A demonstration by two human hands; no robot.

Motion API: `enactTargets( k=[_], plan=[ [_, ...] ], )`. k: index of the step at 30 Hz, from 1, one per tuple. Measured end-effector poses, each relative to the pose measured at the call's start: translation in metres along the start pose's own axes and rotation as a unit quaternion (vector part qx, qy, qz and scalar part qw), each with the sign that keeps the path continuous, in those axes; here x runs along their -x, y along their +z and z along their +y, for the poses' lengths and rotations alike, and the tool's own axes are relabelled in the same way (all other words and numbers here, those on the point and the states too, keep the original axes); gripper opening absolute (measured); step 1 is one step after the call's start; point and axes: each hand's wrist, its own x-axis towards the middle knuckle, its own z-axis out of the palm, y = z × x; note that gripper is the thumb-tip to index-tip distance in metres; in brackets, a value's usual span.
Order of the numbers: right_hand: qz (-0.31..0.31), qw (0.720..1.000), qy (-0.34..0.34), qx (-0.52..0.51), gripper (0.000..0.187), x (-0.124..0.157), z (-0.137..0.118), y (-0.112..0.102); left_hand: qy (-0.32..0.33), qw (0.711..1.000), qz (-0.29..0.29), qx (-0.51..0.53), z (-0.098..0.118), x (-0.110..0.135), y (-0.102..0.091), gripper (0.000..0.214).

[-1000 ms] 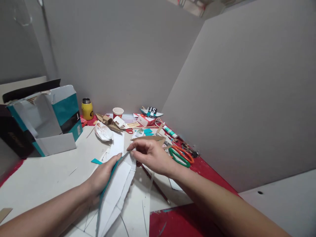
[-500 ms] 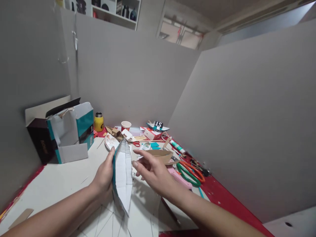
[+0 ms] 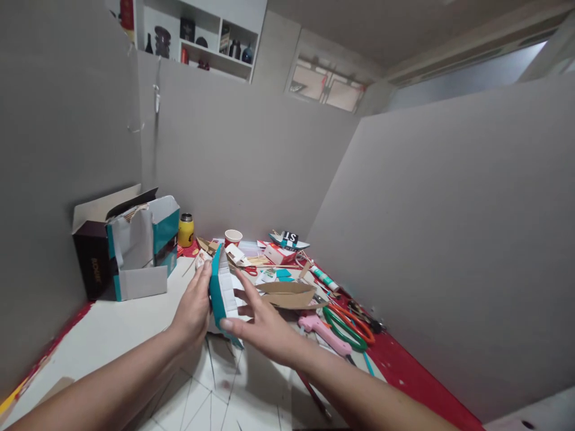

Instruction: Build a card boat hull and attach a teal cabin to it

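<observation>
A small folded cardboard boat (image 3: pixel 217 293), teal outside and white inside, is held upright over the table. My left hand (image 3: pixel 192 304) grips its left side, fingers along the teal wall. From the right, my right hand (image 3: pixel 263 323) reaches onto it, thumb against the lower teal edge and fingers by the white inner wall; their tips are partly hidden. Just beyond my right hand lies a brown cardboard boat shape (image 3: pixel 287 294). A pink glue gun (image 3: pixel 326 334) rests to the right of that hand.
An opened teal-and-black box (image 3: pixel 142 282) stands at the left, near a yellow bottle (image 3: pixel 185 231). Behind are a paper cup (image 3: pixel 233 237), red scissors (image 3: pixel 250 270) and another teal boat (image 3: pixel 290 240). Green-handled scissors (image 3: pixel 344 329) lie right. Grey partitions (image 3: pixel 233 155) enclose the table.
The boat has turned so its teal outer side faces me more and less white interior shows. My right hand has moved left and now touches it. The view has tilted up slightly.
</observation>
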Motion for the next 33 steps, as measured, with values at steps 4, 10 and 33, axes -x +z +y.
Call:
enactTargets(
  k=[4,10,33],
  plan=[
    [-0.032,0.997,0.004,-0.07,0.101,-0.001,0.005,0.001,-0.02,0.999,-0.026,-0.012,0.006,0.008,0.003,0.03],
    [-0.031,0.991,-0.039,0.125,0.082,0.009,0.007,-0.036,-0.072,0.996,-0.042,-0.032,0.023,-0.007,0.0,0.028],
    [-0.001,0.844,0.02,0.536,0.04,0.006,0.068,-0.145,-0.196,0.902,-0.208,-0.325,0.0,-0.04,-0.032,0.044]
  ],
)
